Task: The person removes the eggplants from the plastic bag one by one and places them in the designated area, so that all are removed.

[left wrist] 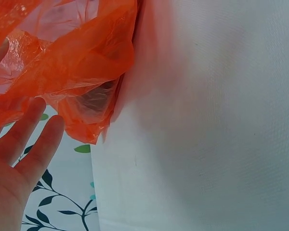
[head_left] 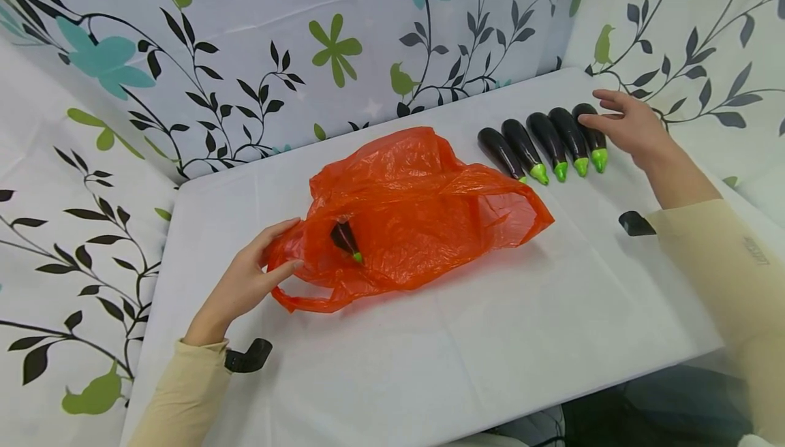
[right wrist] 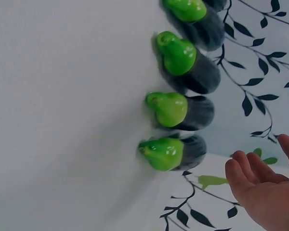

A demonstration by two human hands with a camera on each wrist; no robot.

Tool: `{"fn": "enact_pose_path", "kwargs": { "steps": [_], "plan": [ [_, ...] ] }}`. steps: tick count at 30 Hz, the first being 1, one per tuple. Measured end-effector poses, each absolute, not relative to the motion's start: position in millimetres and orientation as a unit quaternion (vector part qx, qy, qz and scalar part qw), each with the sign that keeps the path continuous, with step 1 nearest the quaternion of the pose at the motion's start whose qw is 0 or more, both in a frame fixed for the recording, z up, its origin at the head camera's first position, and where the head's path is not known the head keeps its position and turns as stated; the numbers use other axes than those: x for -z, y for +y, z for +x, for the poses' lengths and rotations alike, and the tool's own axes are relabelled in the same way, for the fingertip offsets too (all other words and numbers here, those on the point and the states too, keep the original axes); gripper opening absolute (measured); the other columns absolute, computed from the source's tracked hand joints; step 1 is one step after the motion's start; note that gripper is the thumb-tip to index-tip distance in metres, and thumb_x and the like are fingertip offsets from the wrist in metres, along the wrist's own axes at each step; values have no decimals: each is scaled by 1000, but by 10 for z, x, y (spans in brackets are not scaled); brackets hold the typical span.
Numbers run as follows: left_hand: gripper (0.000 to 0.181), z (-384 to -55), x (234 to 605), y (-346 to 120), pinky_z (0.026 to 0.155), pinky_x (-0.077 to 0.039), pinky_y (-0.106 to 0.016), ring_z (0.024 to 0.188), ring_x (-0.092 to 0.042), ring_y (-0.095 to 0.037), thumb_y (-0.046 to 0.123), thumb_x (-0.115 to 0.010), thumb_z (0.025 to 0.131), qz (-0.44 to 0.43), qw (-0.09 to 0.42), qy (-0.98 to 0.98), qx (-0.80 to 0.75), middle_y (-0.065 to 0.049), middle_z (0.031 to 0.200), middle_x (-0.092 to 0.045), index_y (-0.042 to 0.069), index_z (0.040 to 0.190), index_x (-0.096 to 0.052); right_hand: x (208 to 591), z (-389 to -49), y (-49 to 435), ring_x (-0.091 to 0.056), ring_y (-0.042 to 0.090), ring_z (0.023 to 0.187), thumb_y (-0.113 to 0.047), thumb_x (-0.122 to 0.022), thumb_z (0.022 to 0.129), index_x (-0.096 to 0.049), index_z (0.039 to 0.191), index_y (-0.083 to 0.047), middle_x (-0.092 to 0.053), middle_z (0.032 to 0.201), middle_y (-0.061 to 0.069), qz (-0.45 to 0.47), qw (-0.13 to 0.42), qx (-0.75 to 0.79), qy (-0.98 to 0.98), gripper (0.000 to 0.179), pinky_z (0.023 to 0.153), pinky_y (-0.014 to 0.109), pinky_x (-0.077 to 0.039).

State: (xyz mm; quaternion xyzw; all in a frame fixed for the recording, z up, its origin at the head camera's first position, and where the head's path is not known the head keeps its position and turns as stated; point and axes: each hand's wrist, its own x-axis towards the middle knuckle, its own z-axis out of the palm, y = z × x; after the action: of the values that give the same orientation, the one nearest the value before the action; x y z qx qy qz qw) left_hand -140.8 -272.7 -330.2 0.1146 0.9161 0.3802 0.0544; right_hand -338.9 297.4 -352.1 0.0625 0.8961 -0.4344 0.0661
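An orange plastic bag (head_left: 392, 208) lies on the white table with its mouth facing the left hand and the table's front. Inside it, one dark eggplant (head_left: 345, 237) with a green tip shows. The left hand (head_left: 254, 270) is at the bag's left edge, thumb and fingers spread against the film; in the left wrist view its fingers (left wrist: 43, 144) are fairly straight beside the plastic. Far right, the right hand (head_left: 632, 127) hovers at the rightmost eggplant (head_left: 591, 130), fingers loosely extended and gripping nothing. The right wrist view shows a gap between this hand (right wrist: 260, 192) and that eggplant (right wrist: 194, 151).
Several black eggplants with bright green stem ends, among them one (head_left: 546, 139) in the middle, lie side by side right of the bag. The leftmost (head_left: 498, 150) is close to the bag. Patterned cloth (head_left: 337, 45) hangs behind the table (head_left: 490, 338), whose front edge faces the person.
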Motion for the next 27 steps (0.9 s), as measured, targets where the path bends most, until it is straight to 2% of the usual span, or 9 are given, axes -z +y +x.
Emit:
{"fn": "enact_pose_path", "kwargs": {
  "steps": [9,16,22,27],
  "plan": [
    [58,-1404,3279,-2698,81,-45,-11,115,-47,-20,19,-62,88,110,57,917,-380,-4,136,-43,19,140,-36,3190,-3064,2648,-20,35,138,-57,-49,86,-17,145,-39,-16,155,3,3,49,423,905,70,102,62,-28],
    [60,-1426,3332,-2723,80,-47,-13,115,-48,-20,19,-63,88,106,59,917,-381,-4,136,-43,20,140,-35,2974,-2804,2342,-28,30,135,-51,-52,88,-21,143,-42,-26,151,1,-50,45,441,895,64,103,58,-30],
    [60,-1495,3499,-2840,81,-50,-19,116,-48,-17,27,-63,87,108,58,914,-386,2,137,-42,32,139,-34,2860,-2564,2073,-32,26,134,-47,-54,88,-25,141,-44,-27,151,-5,-94,42,433,896,61,100,54,-37],
    [61,-1513,3576,-2897,80,-51,-21,115,-48,-18,33,-63,86,115,50,916,-380,3,138,-42,38,138,-33,2782,-2324,1901,-36,23,131,-40,-58,88,-28,142,-41,-31,148,-7,-142,50,432,889,62,96,40,-46]
  ]
}}
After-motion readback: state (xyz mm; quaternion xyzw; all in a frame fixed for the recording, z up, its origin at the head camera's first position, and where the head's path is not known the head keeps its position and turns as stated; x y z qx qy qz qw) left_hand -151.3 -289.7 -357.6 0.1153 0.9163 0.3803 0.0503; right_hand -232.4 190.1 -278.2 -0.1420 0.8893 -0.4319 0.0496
